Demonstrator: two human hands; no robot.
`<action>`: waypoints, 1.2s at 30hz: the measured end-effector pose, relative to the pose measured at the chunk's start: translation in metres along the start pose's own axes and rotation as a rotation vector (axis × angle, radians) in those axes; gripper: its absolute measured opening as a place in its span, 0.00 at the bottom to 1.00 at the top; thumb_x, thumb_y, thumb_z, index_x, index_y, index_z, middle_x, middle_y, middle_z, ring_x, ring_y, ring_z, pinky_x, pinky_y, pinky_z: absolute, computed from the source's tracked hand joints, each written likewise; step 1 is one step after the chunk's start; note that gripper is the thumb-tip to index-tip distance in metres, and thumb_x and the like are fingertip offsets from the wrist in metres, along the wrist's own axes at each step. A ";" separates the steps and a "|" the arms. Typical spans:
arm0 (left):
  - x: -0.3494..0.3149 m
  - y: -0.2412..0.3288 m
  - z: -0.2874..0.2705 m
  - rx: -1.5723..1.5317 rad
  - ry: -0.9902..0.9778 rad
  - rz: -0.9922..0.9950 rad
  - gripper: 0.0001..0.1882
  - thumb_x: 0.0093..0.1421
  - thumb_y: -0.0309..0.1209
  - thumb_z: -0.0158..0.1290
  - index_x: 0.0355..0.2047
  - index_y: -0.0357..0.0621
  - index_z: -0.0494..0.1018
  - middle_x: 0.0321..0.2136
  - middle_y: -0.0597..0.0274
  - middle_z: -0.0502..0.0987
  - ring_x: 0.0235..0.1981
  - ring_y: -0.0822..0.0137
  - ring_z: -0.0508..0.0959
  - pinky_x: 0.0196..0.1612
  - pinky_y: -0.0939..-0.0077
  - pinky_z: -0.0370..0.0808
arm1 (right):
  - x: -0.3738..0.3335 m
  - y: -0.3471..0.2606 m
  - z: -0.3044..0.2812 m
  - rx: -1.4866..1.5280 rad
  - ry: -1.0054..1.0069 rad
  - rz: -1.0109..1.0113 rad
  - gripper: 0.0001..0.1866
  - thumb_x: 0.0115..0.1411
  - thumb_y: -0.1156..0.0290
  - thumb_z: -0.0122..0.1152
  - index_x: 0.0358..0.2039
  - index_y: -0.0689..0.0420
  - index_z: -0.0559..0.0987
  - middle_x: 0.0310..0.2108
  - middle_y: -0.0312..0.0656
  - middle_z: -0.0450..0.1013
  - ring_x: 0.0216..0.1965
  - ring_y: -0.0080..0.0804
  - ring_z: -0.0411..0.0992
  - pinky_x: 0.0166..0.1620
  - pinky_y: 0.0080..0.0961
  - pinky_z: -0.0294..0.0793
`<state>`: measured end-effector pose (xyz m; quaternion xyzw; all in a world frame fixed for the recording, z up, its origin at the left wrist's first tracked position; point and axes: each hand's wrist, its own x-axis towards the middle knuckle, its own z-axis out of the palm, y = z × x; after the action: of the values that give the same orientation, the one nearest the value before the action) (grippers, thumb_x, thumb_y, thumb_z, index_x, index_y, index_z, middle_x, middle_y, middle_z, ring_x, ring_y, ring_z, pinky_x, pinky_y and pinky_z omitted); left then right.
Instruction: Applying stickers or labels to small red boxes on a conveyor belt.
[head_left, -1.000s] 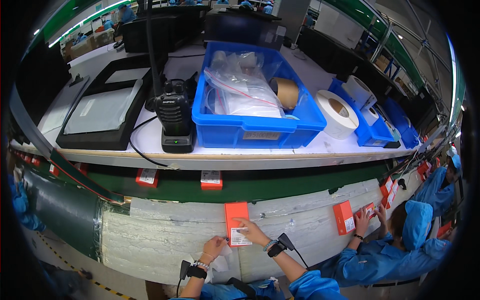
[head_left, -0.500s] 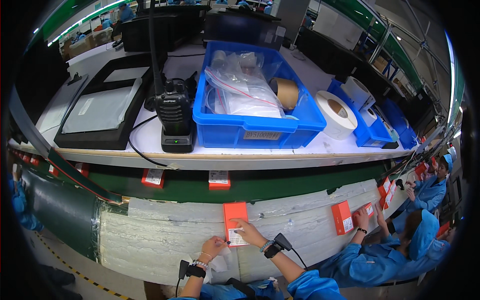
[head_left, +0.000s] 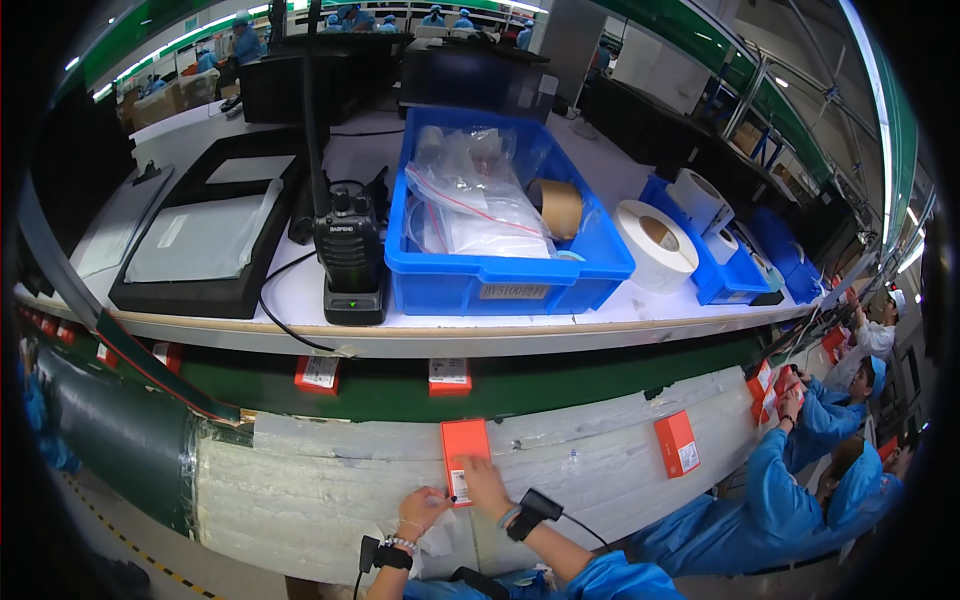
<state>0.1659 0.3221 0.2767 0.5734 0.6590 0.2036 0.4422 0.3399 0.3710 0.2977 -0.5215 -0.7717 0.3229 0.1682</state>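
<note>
Box, red, likely light and stiff, best gripped by its long sides, lies beneath the extended right hand; left hand curls near its left edge, pinch unclear.

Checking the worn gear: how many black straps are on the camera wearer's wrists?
2: the left strap, just behind the left hand, and the right strap, just behind the right hand, which lies over a red box. Others could be hidden farther up.
</note>
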 end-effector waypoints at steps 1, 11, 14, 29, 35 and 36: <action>-0.001 -0.007 0.000 0.017 0.016 0.003 0.15 0.46 0.48 0.60 0.27 0.53 0.76 0.27 0.58 0.78 0.31 0.57 0.78 0.35 0.67 0.73 | -0.006 -0.033 -0.001 -0.319 0.107 0.077 0.29 0.52 0.68 0.56 0.56 0.49 0.62 0.54 0.54 0.60 0.50 0.57 0.63 0.48 0.50 0.65; -0.044 -0.043 -0.023 0.294 -0.074 0.055 0.19 0.44 0.41 0.61 0.38 0.58 0.72 0.38 0.62 0.75 0.42 0.55 0.73 0.44 0.57 0.67 | -0.032 0.033 -0.028 -0.518 0.468 0.358 0.40 0.49 0.49 0.55 0.62 0.39 0.55 0.63 0.57 0.44 0.52 0.68 0.58 0.50 0.59 0.60; -0.046 -0.052 -0.023 0.278 0.058 0.104 0.17 0.43 0.39 0.61 0.36 0.58 0.73 0.36 0.62 0.74 0.41 0.54 0.72 0.43 0.56 0.67 | -0.055 0.081 -0.075 -0.714 0.443 0.799 0.43 0.49 0.57 0.57 0.64 0.41 0.50 0.63 0.56 0.45 0.59 0.66 0.49 0.58 0.64 0.46; -0.044 -0.040 -0.034 0.034 0.304 0.168 0.10 0.55 0.32 0.54 0.35 0.41 0.74 0.33 0.46 0.75 0.35 0.48 0.74 0.40 0.61 0.72 | 0.171 0.067 -0.038 -0.357 0.449 0.673 0.38 0.40 0.40 0.60 0.45 0.57 0.72 0.49 0.61 0.56 0.51 0.58 0.56 0.49 0.52 0.61; -0.048 -0.025 -0.034 -0.094 0.241 0.144 0.11 0.53 0.31 0.54 0.36 0.41 0.73 0.35 0.46 0.74 0.38 0.47 0.73 0.41 0.59 0.71 | 0.074 0.028 -0.040 -0.313 0.590 0.491 0.40 0.38 0.47 0.64 0.54 0.46 0.68 0.41 0.58 0.60 0.43 0.56 0.61 0.44 0.46 0.63; -0.049 -0.021 -0.031 -0.095 0.231 0.145 0.11 0.53 0.31 0.54 0.36 0.41 0.73 0.35 0.46 0.74 0.38 0.47 0.73 0.41 0.59 0.71 | 0.047 0.020 -0.032 -0.317 0.587 0.491 0.40 0.38 0.48 0.64 0.55 0.46 0.67 0.42 0.58 0.59 0.44 0.57 0.61 0.45 0.46 0.63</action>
<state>0.1261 0.2785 0.2942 0.5706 0.6521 0.3305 0.3743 0.3537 0.4293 0.3045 -0.7794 -0.5838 0.0683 0.2168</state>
